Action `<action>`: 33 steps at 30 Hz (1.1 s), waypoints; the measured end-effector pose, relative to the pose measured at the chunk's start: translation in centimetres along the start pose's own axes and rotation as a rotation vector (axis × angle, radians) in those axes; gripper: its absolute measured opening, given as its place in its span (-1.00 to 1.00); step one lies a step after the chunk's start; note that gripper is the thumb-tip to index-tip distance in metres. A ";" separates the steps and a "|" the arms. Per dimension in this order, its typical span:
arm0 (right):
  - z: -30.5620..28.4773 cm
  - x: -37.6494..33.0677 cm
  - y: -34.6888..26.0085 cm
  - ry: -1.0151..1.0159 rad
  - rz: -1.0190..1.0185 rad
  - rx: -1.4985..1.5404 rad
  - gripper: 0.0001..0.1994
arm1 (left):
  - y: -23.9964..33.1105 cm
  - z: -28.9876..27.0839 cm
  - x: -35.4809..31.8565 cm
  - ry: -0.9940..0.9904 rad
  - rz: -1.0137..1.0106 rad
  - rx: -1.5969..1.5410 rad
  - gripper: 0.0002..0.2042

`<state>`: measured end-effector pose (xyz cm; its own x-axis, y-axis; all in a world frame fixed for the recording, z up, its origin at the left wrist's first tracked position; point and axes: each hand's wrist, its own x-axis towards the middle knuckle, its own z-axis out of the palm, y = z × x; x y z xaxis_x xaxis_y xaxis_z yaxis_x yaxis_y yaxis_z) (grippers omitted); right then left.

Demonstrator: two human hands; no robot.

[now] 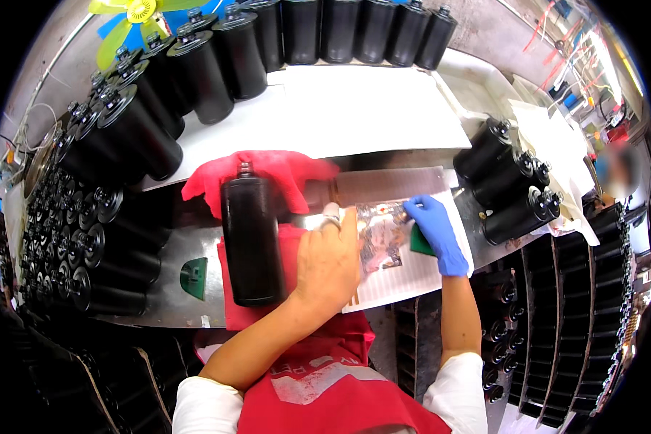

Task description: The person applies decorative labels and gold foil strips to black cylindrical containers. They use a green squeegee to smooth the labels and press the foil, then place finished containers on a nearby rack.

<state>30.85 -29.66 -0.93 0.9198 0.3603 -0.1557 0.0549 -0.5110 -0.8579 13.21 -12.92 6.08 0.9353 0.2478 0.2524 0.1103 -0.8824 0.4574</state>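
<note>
A black bottle (pixel 252 239) with a narrow neck lies on a red cloth (pixel 235 311), its neck against a second bunched red cloth (pixel 296 181). To its right, a dark, glossy printed film (pixel 383 242) rests over a stack of white sheets (pixel 405 286). My bare left hand (pixel 329 257), a pale band round one finger, is closed at the film's left edge. In a blue glove, my right hand (pixel 434 228) pinches the film's upper right corner. A green scraper (pixel 420 242) shows partly beneath the right palm; I cannot tell whether that hand holds it.
Another green scraper (pixel 193 278) lies on the metal table (pixel 173 311). Black bottles (pixel 202 79) line the back and crowd the left. Several more bottles (pixel 510 181) lie at the right beside white paper (pixel 557 159). A yellow-green fan (pixel 134 18) stands far left; bottle racks (pixel 564 311) flank the table.
</note>
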 end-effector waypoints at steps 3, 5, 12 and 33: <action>0.9 2.5 2.3 0.045 -0.077 -0.152 -0.78 | 0.9 3.7 -1.6 -0.150 0.136 0.066 -0.54; 1.3 3.6 2.7 0.031 -0.201 -0.243 -0.76 | 1.2 5.8 -2.5 -0.170 0.151 0.152 -0.46; -0.1 4.9 -0.8 -0.014 -0.331 -0.614 -0.26 | 0.2 8.0 -3.1 -0.240 0.121 0.256 -0.31; 0.9 16.2 1.3 -0.379 -0.078 -0.727 -0.49 | -6.8 -7.2 -5.0 0.275 0.390 -0.337 -0.68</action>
<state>45.52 -23.78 -5.01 0.7160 0.5887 -0.3751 0.4712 -0.8041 -0.3625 5.34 -5.29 7.85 0.7587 0.0648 0.6482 -0.3797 -0.7646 0.5208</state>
